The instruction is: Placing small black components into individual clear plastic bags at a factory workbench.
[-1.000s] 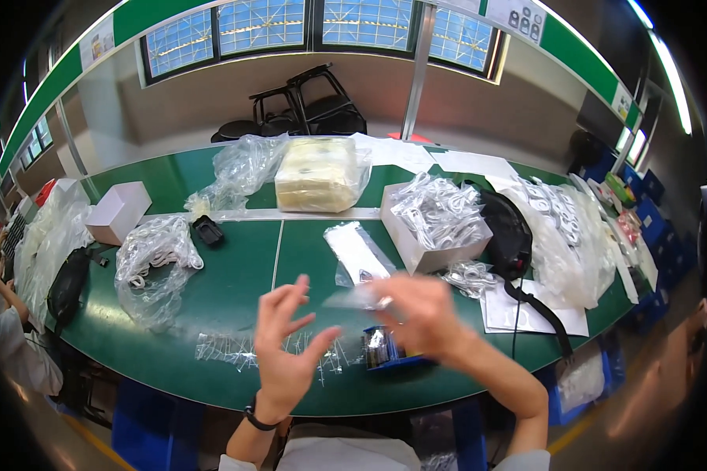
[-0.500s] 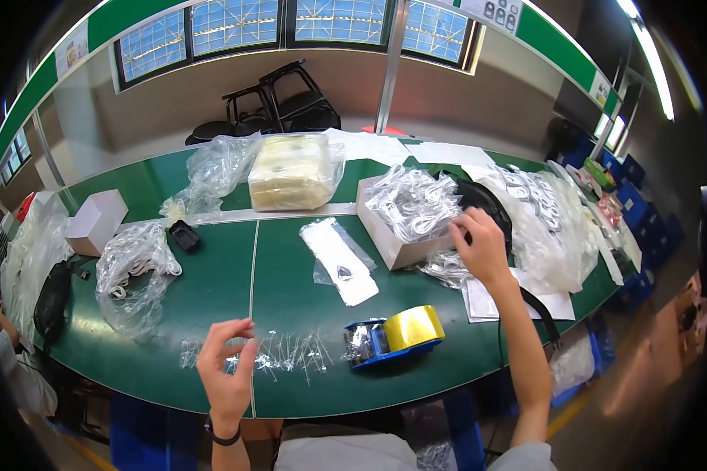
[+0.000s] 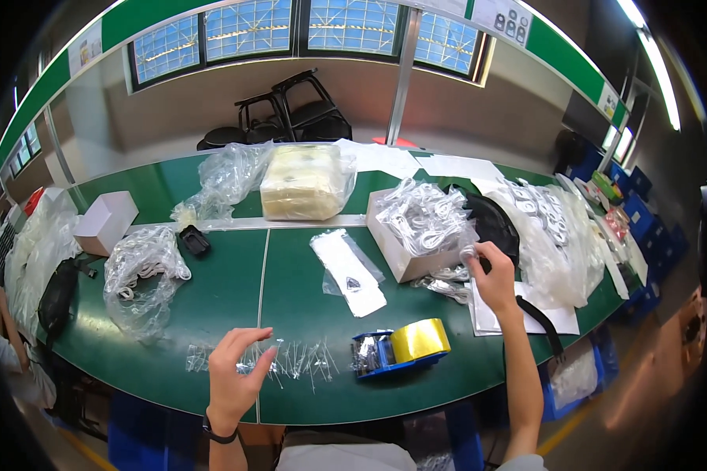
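My left hand (image 3: 239, 363) hovers over a row of thin wire ties (image 3: 294, 359) on the near part of the green table. Its thumb and fingers are apart and nothing is between them. At the right front corner of a white box (image 3: 404, 265), the fingers of my right hand (image 3: 496, 276) are pinched on a small white coiled cable (image 3: 469, 253), partly hidden by the fingers. Heaped in the box are many more coiled white cables (image 3: 420, 216), and some bundles (image 3: 445, 284) lie beside its base.
A blue tape dispenser with yellow tape (image 3: 419, 341) stands between my hands. Behind it lie flat white bags (image 3: 349, 275). A wrapped block (image 3: 302, 184) sits farther back. Bagged cables (image 3: 141, 271) are at left, a black pouch (image 3: 491, 228) and papers (image 3: 526, 306) at right.
My right hand has come down and slightly toward me from the box's edge, with a white cable now showing in its fingers. The whole view has shifted a little; my left hand stays open.
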The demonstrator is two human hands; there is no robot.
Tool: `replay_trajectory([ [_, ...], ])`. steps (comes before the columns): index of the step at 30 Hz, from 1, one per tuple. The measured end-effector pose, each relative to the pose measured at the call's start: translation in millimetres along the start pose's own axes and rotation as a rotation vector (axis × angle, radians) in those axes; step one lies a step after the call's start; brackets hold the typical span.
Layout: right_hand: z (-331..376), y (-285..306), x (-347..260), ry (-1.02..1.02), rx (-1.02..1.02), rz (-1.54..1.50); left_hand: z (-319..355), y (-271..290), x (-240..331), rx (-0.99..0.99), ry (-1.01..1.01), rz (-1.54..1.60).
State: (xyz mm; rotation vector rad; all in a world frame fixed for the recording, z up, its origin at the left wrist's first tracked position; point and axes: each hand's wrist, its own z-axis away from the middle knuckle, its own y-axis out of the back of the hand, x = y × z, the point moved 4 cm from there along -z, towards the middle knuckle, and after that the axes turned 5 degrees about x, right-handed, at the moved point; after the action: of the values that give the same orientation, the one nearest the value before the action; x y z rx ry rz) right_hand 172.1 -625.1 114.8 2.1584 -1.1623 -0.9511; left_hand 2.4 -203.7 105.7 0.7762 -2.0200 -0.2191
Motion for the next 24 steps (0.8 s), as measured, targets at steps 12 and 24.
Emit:
replay_trajectory([
  [12,45,-50,-232,-0.305,-1.008,-1.521,-29,-40,32,-0.143,0.181,0.773],
  [24,66,-80,-275,-0.334,-1.107,-1.614,-20,-12,21,0.206,0.270,0.953],
])
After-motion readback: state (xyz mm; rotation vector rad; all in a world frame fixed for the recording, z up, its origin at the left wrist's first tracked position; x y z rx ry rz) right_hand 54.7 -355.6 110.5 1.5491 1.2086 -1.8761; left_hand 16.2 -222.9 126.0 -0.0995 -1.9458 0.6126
